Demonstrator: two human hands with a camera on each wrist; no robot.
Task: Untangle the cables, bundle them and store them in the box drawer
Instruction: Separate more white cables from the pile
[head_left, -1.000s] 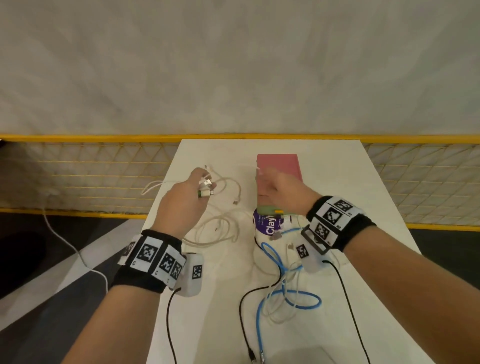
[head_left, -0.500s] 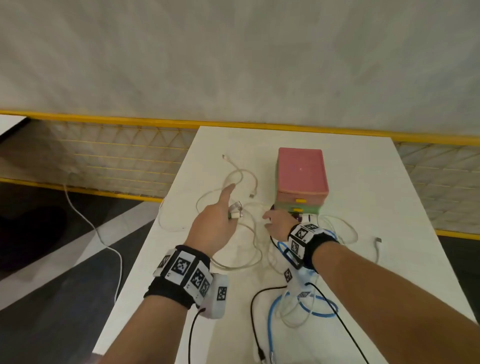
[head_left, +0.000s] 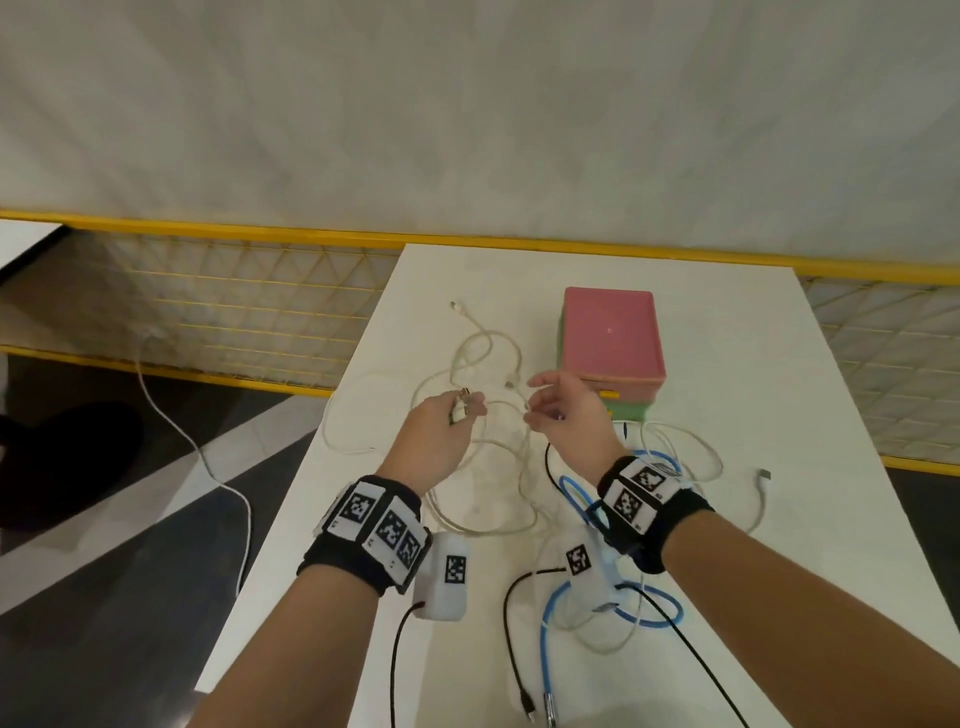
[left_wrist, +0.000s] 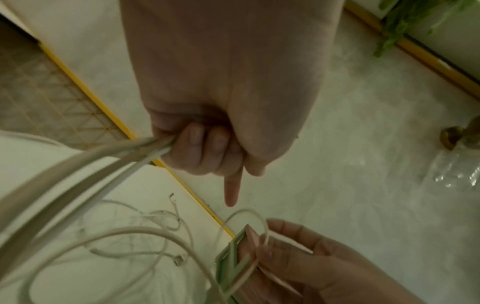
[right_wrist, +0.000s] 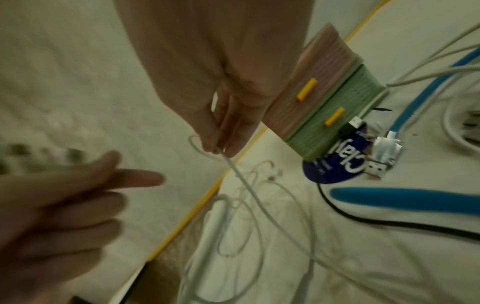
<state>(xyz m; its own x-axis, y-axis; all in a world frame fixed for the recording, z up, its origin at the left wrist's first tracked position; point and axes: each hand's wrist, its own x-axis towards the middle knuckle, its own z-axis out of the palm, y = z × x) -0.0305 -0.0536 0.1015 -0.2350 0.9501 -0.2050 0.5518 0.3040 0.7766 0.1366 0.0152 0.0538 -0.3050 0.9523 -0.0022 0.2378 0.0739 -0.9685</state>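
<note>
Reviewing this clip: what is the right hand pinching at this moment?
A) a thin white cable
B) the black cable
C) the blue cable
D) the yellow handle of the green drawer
A: in the right wrist view the right hand pinches a thin white cable at its fingertips, while the blue cable and black cable lie on the table.

pink-green box (head_left: 608, 338), white cables (head_left: 483, 358), blue cable (head_left: 571, 488)
</note>
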